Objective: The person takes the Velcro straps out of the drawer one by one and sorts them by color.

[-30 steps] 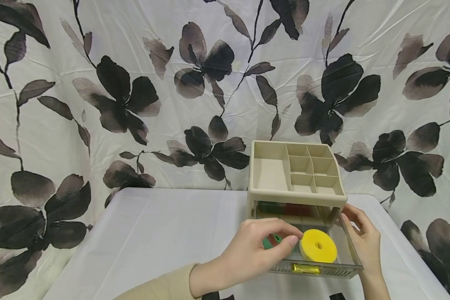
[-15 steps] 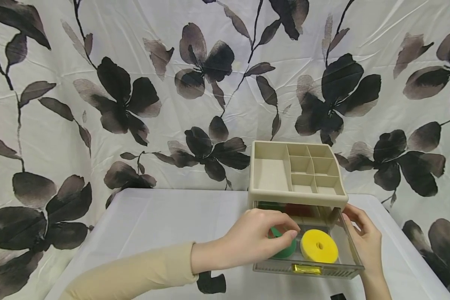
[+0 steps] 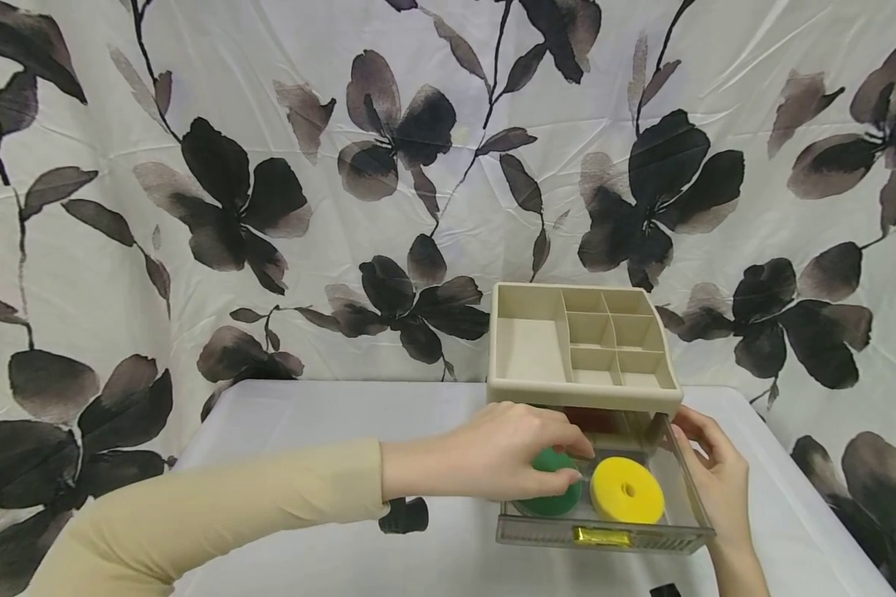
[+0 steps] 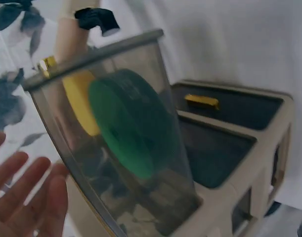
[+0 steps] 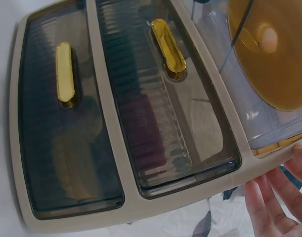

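A beige desk organizer (image 3: 586, 392) stands on the table with its clear top drawer (image 3: 672, 539) pulled out. Inside the drawer lie a green disc (image 3: 556, 504) and, to its right, a yellow disc (image 3: 642, 502) with a small centre hole. My left hand (image 3: 508, 452) hovers over the drawer's left side, partly hiding the green disc. In the left wrist view, the left hand's fingers (image 4: 29, 197) are spread apart and hold nothing. My right hand (image 3: 720, 481) rests against the drawer's right side; in the right wrist view its fingertips touch the organizer's edge (image 5: 239, 175).
Below are two closed dark drawers with gold handles (image 5: 64, 71); coloured contents show dimly through them. Open compartments (image 3: 530, 340) top the organizer. White table (image 3: 328, 473) extends left; a floral curtain (image 3: 269, 83) hangs behind. Small black devices (image 3: 405, 516) sit at the wrists.
My left hand has drawn slightly back and up to the left, so more of the green disc shows lying in the drawer. The right hand stays at the drawer's side.
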Demonstrator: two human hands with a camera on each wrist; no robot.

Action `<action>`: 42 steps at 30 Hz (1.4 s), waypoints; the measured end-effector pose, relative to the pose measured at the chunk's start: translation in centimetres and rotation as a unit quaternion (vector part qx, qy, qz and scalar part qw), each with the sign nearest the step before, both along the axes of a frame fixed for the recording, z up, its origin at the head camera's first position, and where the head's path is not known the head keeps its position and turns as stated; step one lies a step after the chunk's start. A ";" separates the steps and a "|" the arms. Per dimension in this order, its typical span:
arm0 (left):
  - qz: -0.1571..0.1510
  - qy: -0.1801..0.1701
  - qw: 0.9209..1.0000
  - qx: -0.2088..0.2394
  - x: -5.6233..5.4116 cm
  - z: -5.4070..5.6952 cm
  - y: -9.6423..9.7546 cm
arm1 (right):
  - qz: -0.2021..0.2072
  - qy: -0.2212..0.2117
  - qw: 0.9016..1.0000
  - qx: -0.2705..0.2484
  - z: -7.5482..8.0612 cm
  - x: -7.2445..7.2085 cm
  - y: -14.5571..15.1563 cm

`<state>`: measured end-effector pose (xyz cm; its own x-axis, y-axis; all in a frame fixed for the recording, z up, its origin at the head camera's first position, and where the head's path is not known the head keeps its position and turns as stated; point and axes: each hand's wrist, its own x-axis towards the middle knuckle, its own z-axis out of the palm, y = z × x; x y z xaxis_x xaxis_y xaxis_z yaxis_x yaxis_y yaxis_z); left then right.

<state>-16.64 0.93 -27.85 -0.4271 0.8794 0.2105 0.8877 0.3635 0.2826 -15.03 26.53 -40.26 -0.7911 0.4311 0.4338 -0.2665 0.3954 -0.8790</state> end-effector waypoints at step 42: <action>-0.023 0.061 0.979 -0.191 -2.5 -2.2 0.7 | -0.007 -0.015 1.000 0.006 0.1 0.0 -0.2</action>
